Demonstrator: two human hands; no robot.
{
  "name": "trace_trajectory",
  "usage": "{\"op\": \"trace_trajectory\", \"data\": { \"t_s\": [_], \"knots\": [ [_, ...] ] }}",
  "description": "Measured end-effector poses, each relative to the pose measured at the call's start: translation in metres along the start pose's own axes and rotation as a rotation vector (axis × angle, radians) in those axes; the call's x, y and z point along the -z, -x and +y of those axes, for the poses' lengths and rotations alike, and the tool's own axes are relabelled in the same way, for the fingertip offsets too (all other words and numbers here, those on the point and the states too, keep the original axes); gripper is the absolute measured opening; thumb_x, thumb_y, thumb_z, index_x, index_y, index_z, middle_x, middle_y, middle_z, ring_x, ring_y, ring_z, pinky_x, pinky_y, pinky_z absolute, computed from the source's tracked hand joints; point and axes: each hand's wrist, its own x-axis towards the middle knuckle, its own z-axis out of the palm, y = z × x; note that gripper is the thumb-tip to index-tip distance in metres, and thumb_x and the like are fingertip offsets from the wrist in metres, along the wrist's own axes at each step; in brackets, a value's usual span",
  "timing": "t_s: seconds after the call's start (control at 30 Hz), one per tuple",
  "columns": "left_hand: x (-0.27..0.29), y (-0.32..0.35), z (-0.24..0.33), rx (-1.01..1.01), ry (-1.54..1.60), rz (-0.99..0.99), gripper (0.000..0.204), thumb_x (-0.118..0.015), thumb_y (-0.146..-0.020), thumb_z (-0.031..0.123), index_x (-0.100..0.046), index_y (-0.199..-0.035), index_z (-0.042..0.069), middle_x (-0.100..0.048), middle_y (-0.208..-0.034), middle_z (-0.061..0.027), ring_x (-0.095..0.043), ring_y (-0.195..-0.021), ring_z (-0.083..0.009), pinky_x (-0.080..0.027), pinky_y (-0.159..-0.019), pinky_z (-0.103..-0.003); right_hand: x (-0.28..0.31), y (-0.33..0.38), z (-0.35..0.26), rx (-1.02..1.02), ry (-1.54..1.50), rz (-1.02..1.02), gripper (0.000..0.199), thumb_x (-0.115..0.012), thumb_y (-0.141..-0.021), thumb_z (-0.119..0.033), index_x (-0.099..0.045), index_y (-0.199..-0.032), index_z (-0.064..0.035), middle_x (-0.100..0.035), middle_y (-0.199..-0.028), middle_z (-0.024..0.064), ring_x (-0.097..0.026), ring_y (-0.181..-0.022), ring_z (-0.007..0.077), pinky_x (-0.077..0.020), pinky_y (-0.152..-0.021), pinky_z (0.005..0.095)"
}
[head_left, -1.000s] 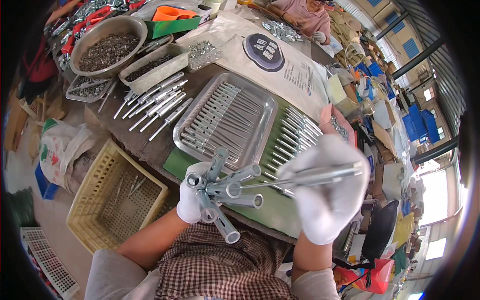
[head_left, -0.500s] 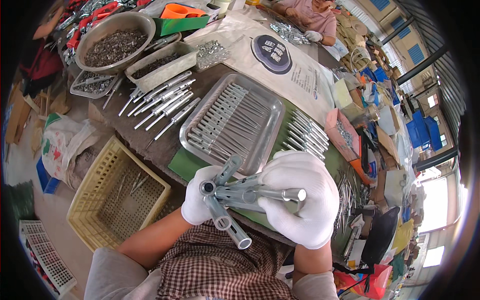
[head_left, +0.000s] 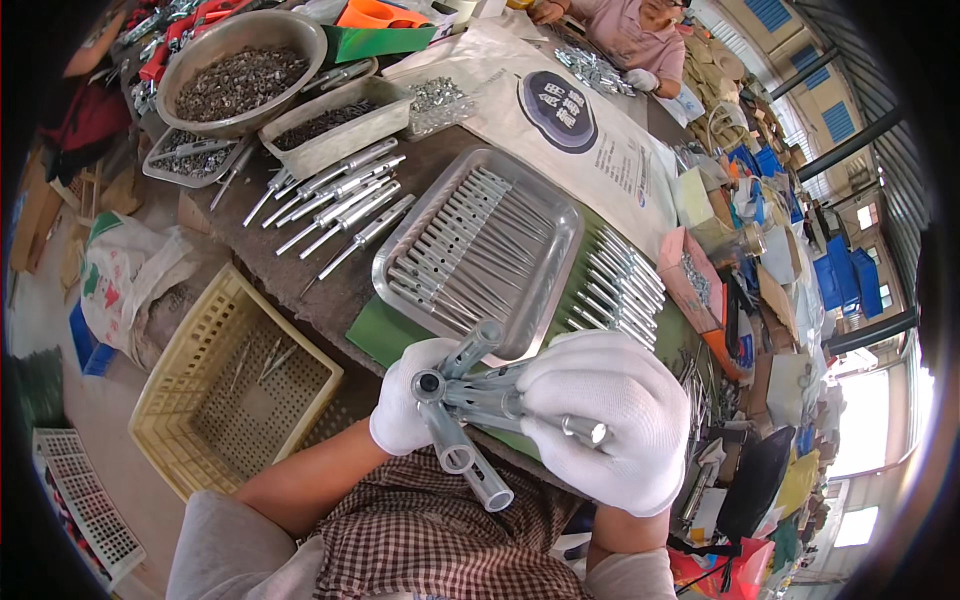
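Note:
My left hand [head_left: 405, 405], in a white knit glove, is closed around a bunch of metal tubes [head_left: 450, 440] that fan out at different angles, with round open ends and side holes. My right hand [head_left: 615, 415], gloved too, is closed around a metal tube [head_left: 578, 428] whose shiny end pokes out between thumb and fingers. The rest of that tube is hidden by the glove. Just beyond both hands lies a metal tray [head_left: 567, 285] of thin rods with drilled tubular ends, packed side by side. More such rods [head_left: 615, 285] lie in a row right of it.
Left of the tray, several tube-and-rod pieces [head_left: 340, 205] lie on the bench. Behind them are a plastic tub [head_left: 350, 130] and a metal bowl [head_left: 310, 50] of small parts. A yellow crate [head_left: 300, 420] stands at lower left. A person [head_left: 635, 35] works across the bench.
The right hand's fingers have folded further over its tube, so less of the end shows. The left hand still holds the bunch. The whole view has shifted slightly.

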Motion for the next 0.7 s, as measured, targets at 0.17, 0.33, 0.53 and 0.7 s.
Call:
{"op": "trace_trajectory", "data": {
  "t_s": [0.17,0.33,0.53,0.7],
  "knots": [
    [0.004,0.003,-0.002,0.065,-0.073,-0.083,0.05,-0.079,-0.061,0.01,-0.06,-0.108,0.003,-0.065,-0.094,-0.012,-0.064,-0.086,-0.0254,-0.051,-0.077,-0.033,0.002,-0.004,0.009,0.023,-0.051,-0.087,0.036,-0.08,-0.062,-0.012,-0.066,-0.095,-0.0095,-0.064,-0.093,0.0041,-0.064,-0.085,0.0271,-0.0507,-0.077,0.037],
    [0.005,-0.001,0.003,0.086,-0.094,-0.113,0.051,-0.08,-0.061,0.012,-0.06,-0.107,0.002,-0.066,-0.093,-0.0121,-0.065,-0.084,-0.0255,-0.05,-0.077,-0.033,0.009,-0.012,0.021,-0.059,-0.253,-0.121,0.033,-0.08,-0.065,-0.016,-0.069,-0.095,-0.0106,-0.064,-0.096,0.0053,-0.063,-0.088,0.0285,-0.0486,-0.082,0.0391],
    [0.009,0.0,0.004,-0.021,-0.225,-0.112,0.048,-0.079,-0.064,0.011,-0.059,-0.106,0.002,-0.065,-0.092,-0.0138,-0.066,-0.081,-0.0291,-0.051,-0.074,-0.035,-0.043,-0.018,0.083,-0.428,0.035,-0.108,0.016,-0.067,-0.079,-0.019,-0.069,-0.089,-0.0075,-0.064,-0.089,0.0115,-0.062,-0.083,0.0266,-0.0486,-0.078,0.0359],
    [0.009,0.008,-0.013,-0.192,-0.213,-0.023,0.048,-0.078,-0.065,0.009,-0.059,-0.109,0.002,-0.065,-0.094,-0.0137,-0.066,-0.082,-0.0279,-0.051,-0.074,-0.035,-0.084,-0.028,0.102,-0.377,0.304,-0.38,0.019,-0.06,-0.081,-0.024,-0.068,-0.081,-0.0074,-0.063,-0.081,0.0122,-0.062,-0.083,0.0298,-0.0489,-0.075,0.0398]
  ]
}}
